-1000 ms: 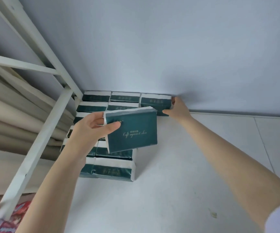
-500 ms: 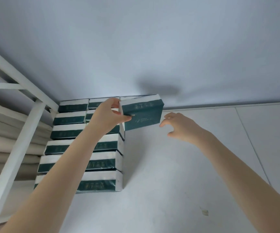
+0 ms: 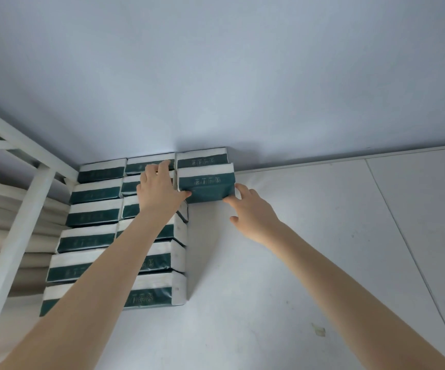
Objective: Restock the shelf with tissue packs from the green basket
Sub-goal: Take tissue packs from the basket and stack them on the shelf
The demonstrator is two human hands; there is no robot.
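Tissue pack [image 3: 206,186], likely light, soft and slick-wrapped, is steadied on the shelf [image 3: 269,289] at its short ends by the left hand [image 3: 160,190] and right hand [image 3: 253,212], both open-fingered, neither gripping

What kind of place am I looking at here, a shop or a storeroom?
Likely a shop or stockroom: identical green tissue packs stand in neat rows on a white shelf board, beside a white rack frame.
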